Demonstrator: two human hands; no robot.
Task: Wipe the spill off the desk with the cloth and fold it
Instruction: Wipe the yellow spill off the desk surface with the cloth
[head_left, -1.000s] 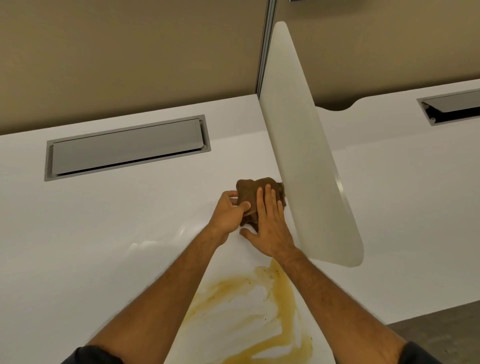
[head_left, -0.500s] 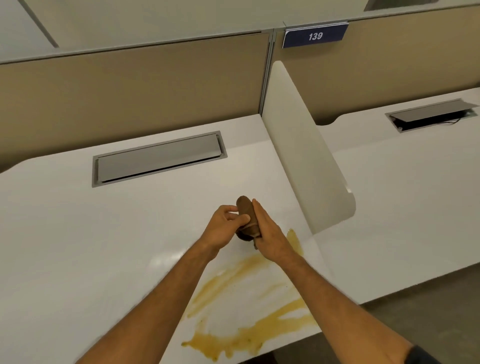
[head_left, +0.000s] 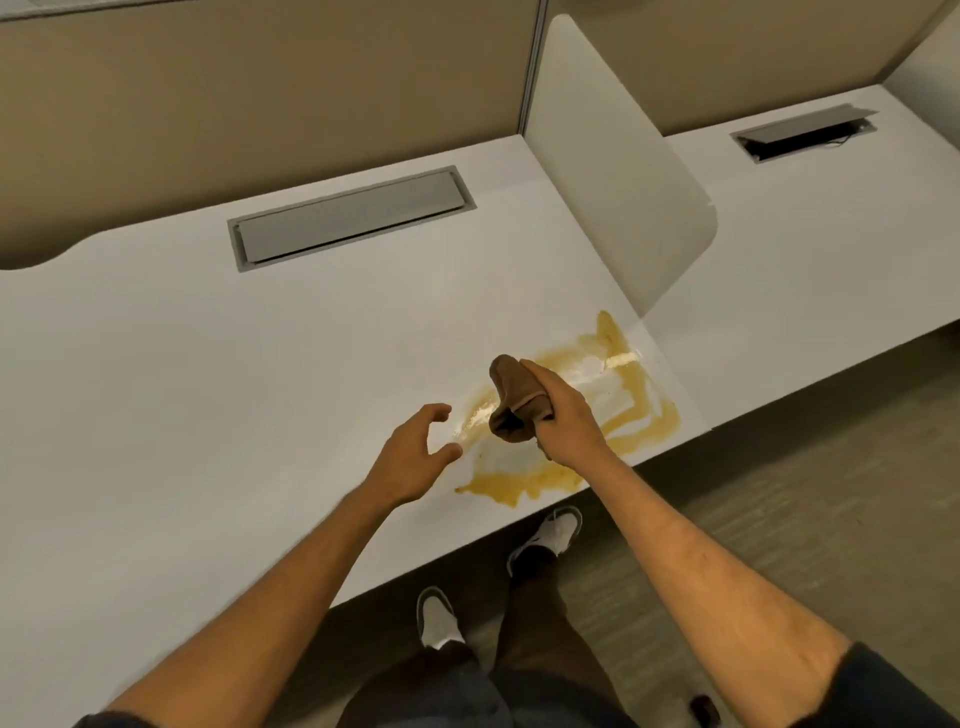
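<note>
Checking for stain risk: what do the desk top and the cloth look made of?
Desk: looks like white laminate, smooth with a slight sheen; glare shows beside the spill. Cloth: soft brown fabric, matte, bunching in folds in the right hand; the fibre type is unclear.

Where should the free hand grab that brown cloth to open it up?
Probably the lower bunched end of the cloth, which hangs free below the right hand. The open left hand could come in from the left and pinch a loose edge there, since the right side is covered.
</note>
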